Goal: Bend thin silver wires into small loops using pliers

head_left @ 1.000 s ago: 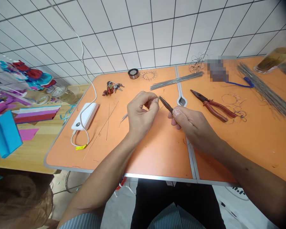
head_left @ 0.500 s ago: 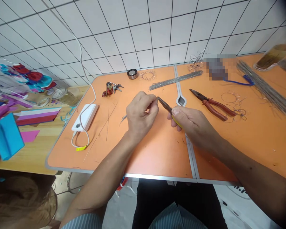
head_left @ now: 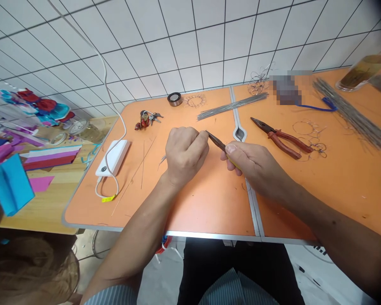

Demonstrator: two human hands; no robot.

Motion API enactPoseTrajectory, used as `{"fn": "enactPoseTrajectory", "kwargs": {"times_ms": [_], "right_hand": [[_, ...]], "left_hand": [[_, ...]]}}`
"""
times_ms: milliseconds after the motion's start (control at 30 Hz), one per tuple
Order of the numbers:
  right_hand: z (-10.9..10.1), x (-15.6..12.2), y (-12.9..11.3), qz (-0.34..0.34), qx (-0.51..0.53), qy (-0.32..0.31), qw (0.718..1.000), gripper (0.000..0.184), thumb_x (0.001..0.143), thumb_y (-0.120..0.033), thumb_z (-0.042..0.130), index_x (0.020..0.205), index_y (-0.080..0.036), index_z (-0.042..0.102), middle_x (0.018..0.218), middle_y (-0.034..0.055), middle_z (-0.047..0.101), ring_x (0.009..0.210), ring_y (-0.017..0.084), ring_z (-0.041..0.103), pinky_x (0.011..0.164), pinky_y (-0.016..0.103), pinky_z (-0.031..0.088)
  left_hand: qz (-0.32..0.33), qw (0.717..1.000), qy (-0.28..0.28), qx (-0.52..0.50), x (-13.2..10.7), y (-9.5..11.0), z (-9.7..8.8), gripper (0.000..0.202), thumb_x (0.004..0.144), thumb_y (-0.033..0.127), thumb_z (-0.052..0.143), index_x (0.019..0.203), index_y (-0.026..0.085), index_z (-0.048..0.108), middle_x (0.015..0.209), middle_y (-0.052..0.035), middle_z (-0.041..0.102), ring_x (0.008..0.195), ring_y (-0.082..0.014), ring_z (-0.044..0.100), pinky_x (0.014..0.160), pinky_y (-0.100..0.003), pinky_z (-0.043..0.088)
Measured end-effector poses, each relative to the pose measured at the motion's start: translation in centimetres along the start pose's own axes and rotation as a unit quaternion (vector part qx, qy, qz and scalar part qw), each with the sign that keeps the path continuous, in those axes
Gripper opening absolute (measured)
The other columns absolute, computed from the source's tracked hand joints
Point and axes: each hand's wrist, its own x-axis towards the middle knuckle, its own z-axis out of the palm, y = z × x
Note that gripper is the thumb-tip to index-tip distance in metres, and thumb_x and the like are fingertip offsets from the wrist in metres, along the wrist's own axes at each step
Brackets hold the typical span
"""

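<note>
My left hand [head_left: 186, 152] is closed, its thumb and forefinger pinched together, back of the hand toward me. Thin grey wire ends [head_left: 163, 159] poke out past its left side; the rest of the wire is hidden by the fingers. My right hand [head_left: 250, 163] is wrapped around yellow-handled pliers [head_left: 216, 141]. The dark pointed jaws of these pliers reach the pinched fingertips of my left hand, and whatever is between the jaws is too small to make out.
Red-handled pliers [head_left: 281, 137] lie right of my right hand. Wire bundles [head_left: 231, 106] and wire rings [head_left: 195, 101] are farther back, near a tape roll [head_left: 174, 99] and keys [head_left: 149, 119]. A white power bank [head_left: 112, 158] with its cable sits left, beside loose wires [head_left: 142, 163].
My left hand has rolled slightly, so its back faces up more and the gap between thumb and forefinger is hidden. The pliers stay at its fingertips; the view has shifted a little.
</note>
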Motion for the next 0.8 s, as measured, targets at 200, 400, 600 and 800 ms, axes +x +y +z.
{"fn": "enactPoseTrajectory", "kwargs": {"times_ms": [200, 400, 600, 800], "right_hand": [[0.1, 0.0, -0.3, 0.018, -0.007, -0.005, 1.000, 0.045, 0.112, -0.047, 0.038, 0.081, -0.023, 0.061, 0.075, 0.0019, 0.063, 0.071, 0.020, 0.055, 0.065, 0.037, 0.034], [0.3, 0.0, -0.3, 0.021, -0.009, 0.002, 1.000, 0.044, 0.112, -0.047, 0.037, 0.081, -0.024, 0.058, 0.076, 0.0018, 0.061, 0.071, 0.020, 0.051, 0.064, 0.038, 0.031], [0.4, -0.1, -0.3, 0.022, -0.017, -0.007, 1.000, 0.045, 0.112, -0.049, 0.035, 0.081, -0.024, 0.056, 0.081, 0.0031, 0.064, 0.074, 0.021, 0.053, 0.066, 0.038, 0.032], [0.4, -0.1, -0.3, 0.015, -0.007, -0.003, 1.000, 0.045, 0.112, -0.048, 0.037, 0.079, -0.024, 0.054, 0.080, 0.0027, 0.063, 0.073, 0.020, 0.052, 0.065, 0.038, 0.031]], "left_hand": [[0.021, 0.999, -0.015, 0.025, 0.0, -0.4, -0.1, 0.022, 0.095, 0.002, 0.057, 0.092, 0.023, 0.063, 0.070, 0.0006, 0.046, 0.065, -0.0167, 0.040, 0.067, -0.038, 0.027], [-0.013, 1.000, -0.019, -0.005, 0.2, 0.3, 0.0, 0.024, 0.091, -0.001, 0.057, 0.088, 0.023, 0.058, 0.070, 0.0019, 0.044, 0.066, -0.0162, 0.040, 0.064, -0.035, 0.029], [-0.104, 0.994, -0.015, -0.037, 0.2, 1.0, 0.1, 0.024, 0.089, -0.001, 0.058, 0.087, 0.023, 0.058, 0.072, 0.0039, 0.044, 0.062, -0.0125, 0.043, 0.063, -0.030, 0.036], [-0.057, 0.998, -0.011, -0.030, 0.2, 0.6, 0.1, 0.027, 0.088, -0.003, 0.056, 0.086, 0.024, 0.056, 0.071, 0.0026, 0.044, 0.065, -0.0149, 0.043, 0.064, -0.033, 0.031]]}}
